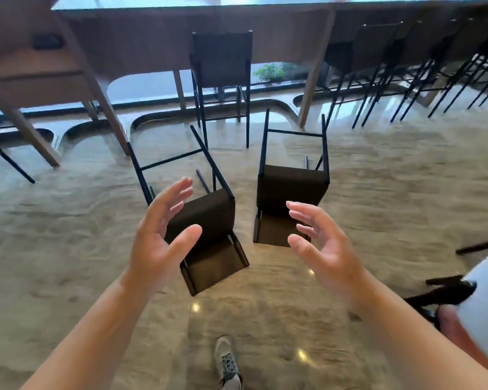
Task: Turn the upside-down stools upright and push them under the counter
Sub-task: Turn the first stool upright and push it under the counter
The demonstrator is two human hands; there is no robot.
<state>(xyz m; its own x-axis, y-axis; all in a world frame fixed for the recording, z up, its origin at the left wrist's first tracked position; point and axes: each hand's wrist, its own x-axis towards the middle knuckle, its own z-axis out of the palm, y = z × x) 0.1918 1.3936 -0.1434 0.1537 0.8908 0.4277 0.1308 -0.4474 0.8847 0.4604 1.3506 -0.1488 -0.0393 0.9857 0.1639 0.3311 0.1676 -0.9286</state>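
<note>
We hold our left hand (159,235) and right hand (320,243) out with each grip spread apart and empty, palms facing each other. Two overturned dark brown stools with thin black metal legs, one on the left (206,220) and one on the right (292,190), lie on the glossy beige stone floor (406,198) just beyond our fingers, short of the long wooden table (141,38), where a matching upright stool (221,59) stands.

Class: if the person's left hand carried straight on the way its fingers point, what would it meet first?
Most likely the nearer overturned stool: the open left hand reaches toward its dark seat. Depth is hard to judge in one view.
</note>
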